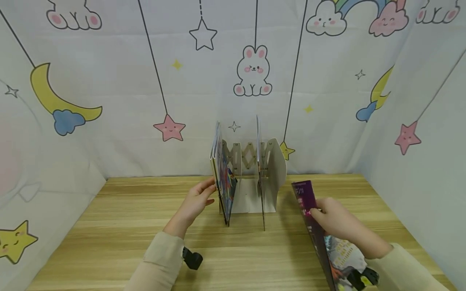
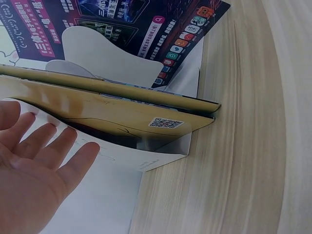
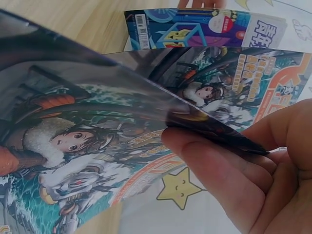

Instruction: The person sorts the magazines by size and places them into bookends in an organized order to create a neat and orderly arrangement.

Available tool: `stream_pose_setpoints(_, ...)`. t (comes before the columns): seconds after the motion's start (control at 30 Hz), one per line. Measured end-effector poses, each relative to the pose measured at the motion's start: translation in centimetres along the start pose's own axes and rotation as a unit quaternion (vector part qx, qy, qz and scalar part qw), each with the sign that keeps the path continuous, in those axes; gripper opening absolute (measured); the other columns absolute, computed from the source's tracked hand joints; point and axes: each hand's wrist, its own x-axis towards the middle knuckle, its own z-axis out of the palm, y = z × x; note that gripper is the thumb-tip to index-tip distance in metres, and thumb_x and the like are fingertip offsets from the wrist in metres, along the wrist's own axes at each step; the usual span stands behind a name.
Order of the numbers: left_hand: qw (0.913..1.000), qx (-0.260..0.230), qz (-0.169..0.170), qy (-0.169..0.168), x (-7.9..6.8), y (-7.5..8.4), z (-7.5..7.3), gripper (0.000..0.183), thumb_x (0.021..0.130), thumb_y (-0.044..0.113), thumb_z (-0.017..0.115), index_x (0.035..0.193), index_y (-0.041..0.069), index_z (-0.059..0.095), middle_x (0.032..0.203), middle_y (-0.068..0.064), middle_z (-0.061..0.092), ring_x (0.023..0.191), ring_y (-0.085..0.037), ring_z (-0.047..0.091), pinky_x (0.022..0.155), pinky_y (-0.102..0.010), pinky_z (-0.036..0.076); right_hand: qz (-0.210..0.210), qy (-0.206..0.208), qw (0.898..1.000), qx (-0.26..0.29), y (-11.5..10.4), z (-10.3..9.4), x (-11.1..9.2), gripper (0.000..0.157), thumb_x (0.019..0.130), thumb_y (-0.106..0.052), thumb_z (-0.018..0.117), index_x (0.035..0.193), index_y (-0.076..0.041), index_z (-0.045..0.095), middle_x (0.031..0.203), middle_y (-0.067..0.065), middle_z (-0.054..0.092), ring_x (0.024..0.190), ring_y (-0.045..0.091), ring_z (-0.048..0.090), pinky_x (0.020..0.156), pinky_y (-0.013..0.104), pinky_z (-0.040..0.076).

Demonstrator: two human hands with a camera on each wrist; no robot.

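Note:
A white expanding bookend rack [image 1: 279, 171] stands on the table. Several magazines [image 1: 225, 182] lean together at its left end, and a single magazine [image 1: 259, 141] stands upright further right. My left hand [image 1: 196, 200] is at the rack's left side, its fingers loosely extended against the white end plate [image 2: 117, 151]. To the right of the rack, my right hand [image 1: 335, 218] pinches a magazine [image 1: 306, 196] by its edge, between thumb and fingers. That magazine is held tilted; its illustrated cover [image 3: 73, 141] fills much of the right wrist view.
The wooden table [image 1: 247, 258] extends in front of the rack and to both sides. Behind it hangs a white cloth [image 1: 127, 149] printed with stars, moons and rabbits, and further cloth flanks the table on the left and right.

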Motion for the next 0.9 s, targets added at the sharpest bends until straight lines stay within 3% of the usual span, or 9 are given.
stream_pose_setpoints(0.2,1.0000,0.002,0.004,-0.001,0.1,-0.1,-0.1,0.046,0.103,0.020,0.038,0.146,0.005,0.034,0.152,-0.015,0.033,0.137,-0.035,0.036,0.104,-0.048,0.044,-0.004,0.010,1.000,0.005,-0.3,-0.2,-0.2,0.030,0.095,-0.007,0.043,0.110,0.013,0.061,0.063,0.006,0.064,0.047,0.014,0.058,0.041,0.027,0.051)
stream_pose_setpoints(0.3,1.0000,0.002,0.004,-0.002,0.1,0.0,-0.1,0.046,0.103,0.020,0.038,0.146,0.005,0.034,0.151,-0.015,0.033,0.137,-0.035,0.036,0.104,-0.048,0.044,-0.004,0.017,1.000,-0.001,-0.5,-0.4,-0.3,0.031,0.095,-0.008,0.043,0.109,0.013,0.061,0.062,0.007,0.065,0.046,0.015,0.058,0.040,0.026,0.050)
stream_pose_setpoints(0.6,0.9999,-0.001,0.006,-0.008,0.2,-0.1,-0.3,0.045,0.103,0.020,0.037,0.146,0.005,0.033,0.151,-0.015,0.033,0.136,-0.035,0.036,0.105,-0.049,0.043,-0.005,0.020,1.000,0.013,-0.9,-0.7,-0.7,0.031,0.097,-0.010,0.043,0.109,0.013,0.061,0.077,0.012,0.071,0.064,0.016,0.068,0.048,0.025,0.055)
stream_pose_setpoints(0.9,1.0000,-0.007,0.002,-0.005,0.2,-0.1,-0.4,0.045,0.103,0.019,0.037,0.146,0.006,0.034,0.151,-0.015,0.034,0.136,-0.034,0.037,0.105,-0.049,0.043,-0.013,0.038,0.999,0.028,-1.5,-0.8,-1.0,0.030,0.098,-0.010,0.044,0.107,0.012,0.062,0.083,0.017,0.071,0.065,0.016,0.069,0.049,0.025,0.056)
